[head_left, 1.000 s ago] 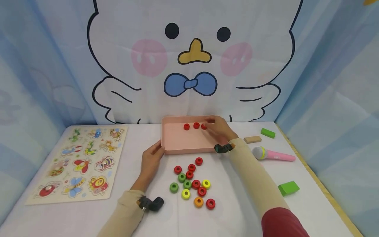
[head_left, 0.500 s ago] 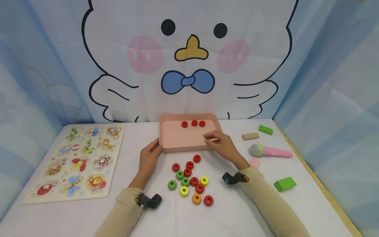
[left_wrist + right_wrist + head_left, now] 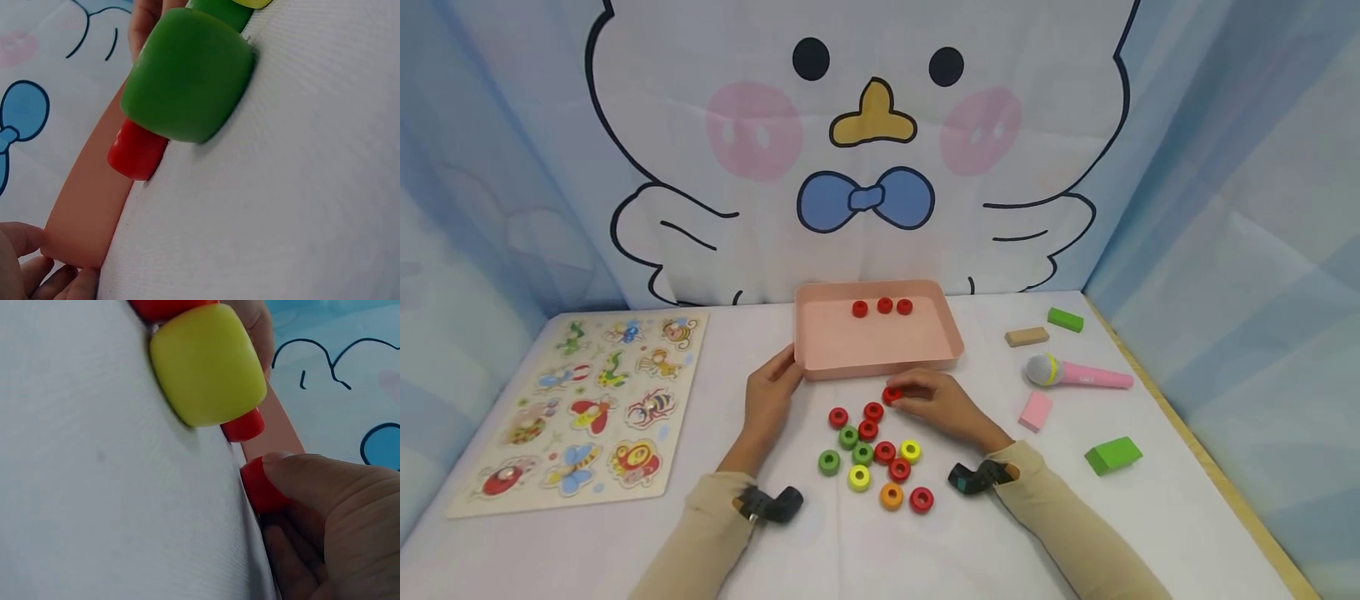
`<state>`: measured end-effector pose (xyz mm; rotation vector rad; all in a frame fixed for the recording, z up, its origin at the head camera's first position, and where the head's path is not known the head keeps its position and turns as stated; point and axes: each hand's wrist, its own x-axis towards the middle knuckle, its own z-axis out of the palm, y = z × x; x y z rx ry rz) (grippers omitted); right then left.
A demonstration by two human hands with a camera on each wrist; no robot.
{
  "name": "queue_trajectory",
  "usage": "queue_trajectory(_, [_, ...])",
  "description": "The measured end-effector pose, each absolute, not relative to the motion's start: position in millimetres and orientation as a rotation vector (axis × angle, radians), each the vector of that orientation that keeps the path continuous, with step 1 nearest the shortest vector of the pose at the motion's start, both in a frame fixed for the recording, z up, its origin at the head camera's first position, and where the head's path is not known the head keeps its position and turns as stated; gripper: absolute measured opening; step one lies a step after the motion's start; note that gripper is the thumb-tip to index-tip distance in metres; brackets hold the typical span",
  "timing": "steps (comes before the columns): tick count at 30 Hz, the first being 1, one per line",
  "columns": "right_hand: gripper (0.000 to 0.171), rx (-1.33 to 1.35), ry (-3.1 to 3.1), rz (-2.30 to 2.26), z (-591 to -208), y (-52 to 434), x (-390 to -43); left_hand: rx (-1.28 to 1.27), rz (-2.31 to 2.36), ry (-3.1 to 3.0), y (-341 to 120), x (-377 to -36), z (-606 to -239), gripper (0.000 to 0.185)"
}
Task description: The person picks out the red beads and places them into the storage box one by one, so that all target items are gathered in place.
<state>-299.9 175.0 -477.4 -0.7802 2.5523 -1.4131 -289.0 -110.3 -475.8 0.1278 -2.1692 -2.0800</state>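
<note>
My right hand pinches a red bead between thumb and fingers, just in front of the tray. In the right wrist view the thumb presses on that red bead, low at the white cloth. The pink tray holds three red beads in a row near its far side. At the tray's front left corner, my left hand grips the edge with thumb and fingertips, as the left wrist view also shows. Several loose red, green, yellow and orange beads lie between both forearms.
A wooden insect puzzle board lies at the left. On the right are a toy microphone, a pink block, green blocks and a tan block. A printed curtain hangs right behind the tray.
My right hand has left the red beads in the tray, moved back toward the front over its rim, and taken hold of a red bead on the cloth. The left hand stays at the tray corner.
</note>
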Motion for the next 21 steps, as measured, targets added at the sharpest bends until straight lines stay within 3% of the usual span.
queue_trajectory(13, [0.028, -0.87, 2.619, -1.393, -483.6, 173.4, -302.6, 0.142, -2.126, -2.117, -111.9, -290.4, -479.4, 0.047])
queue_trajectory(21, [0.029, -0.692, 2.596, -1.348, -473.3, 175.8, -303.0, 0.12, -2.135, -2.123, -110.7, -292.2, -480.7, 0.047])
